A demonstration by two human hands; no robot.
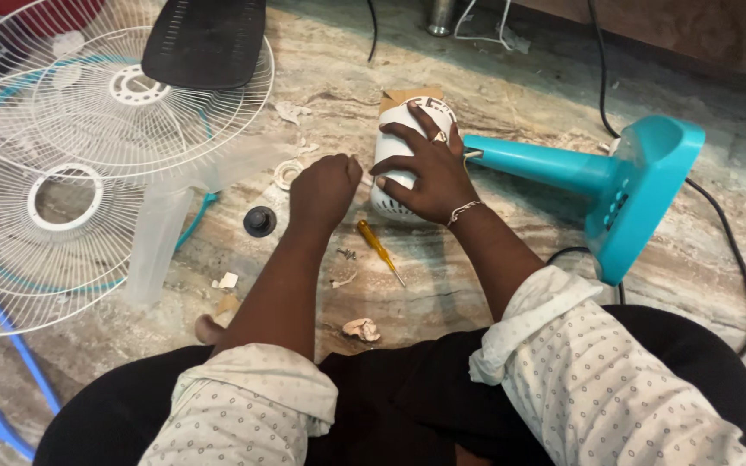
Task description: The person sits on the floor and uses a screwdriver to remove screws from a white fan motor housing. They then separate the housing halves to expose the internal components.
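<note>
My right hand [425, 173] lies spread over a white fan motor housing [388, 147] on the marble floor, gripping it from above. The housing joins a teal fan neck and stand [623, 177] that stretches off to the right. My left hand [323, 192] is closed in a fist just left of the housing, touching or almost touching its side; what it holds, if anything, is hidden. A yellow-handled screwdriver [379, 248] rests on the floor below both hands.
Two white wire fan guards [62, 216] and a translucent fan blade [161, 229] lie at the left. A black knob [259, 222], small screws [347, 254], paper scraps, a black slipper [205, 39] and black cables [736, 259] are scattered around.
</note>
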